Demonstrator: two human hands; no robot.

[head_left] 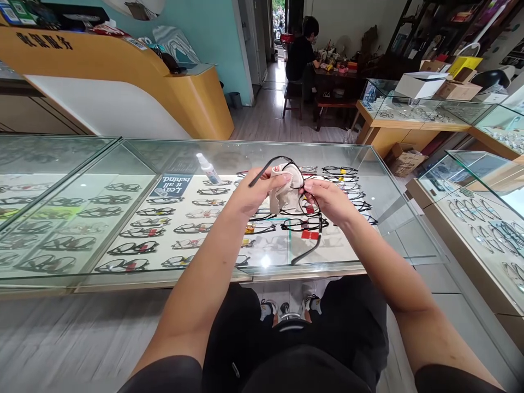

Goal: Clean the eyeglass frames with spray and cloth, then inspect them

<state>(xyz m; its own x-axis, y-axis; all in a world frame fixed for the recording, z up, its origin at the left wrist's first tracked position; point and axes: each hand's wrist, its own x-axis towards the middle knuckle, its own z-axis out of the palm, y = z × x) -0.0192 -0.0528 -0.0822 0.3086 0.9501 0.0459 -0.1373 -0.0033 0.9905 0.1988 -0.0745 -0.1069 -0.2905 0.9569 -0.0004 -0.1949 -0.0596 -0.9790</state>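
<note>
Counter (180,155): glass, before us
Left hand (257,192): our fingers pinch cloth (275,202)
Right hand (328,200): our fingers grip glasses (298,177)
Bottle (208,170): our eleven o'clock

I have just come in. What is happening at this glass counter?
A person at the glass counter has black-framed glasses raised above it. The left grip pinches a pale cloth at one lens; the right grip holds the glasses. A small spray bottle stands on the counter, and other eyeglasses lie in rows under the glass. In the background, another person sits at a table.
</note>
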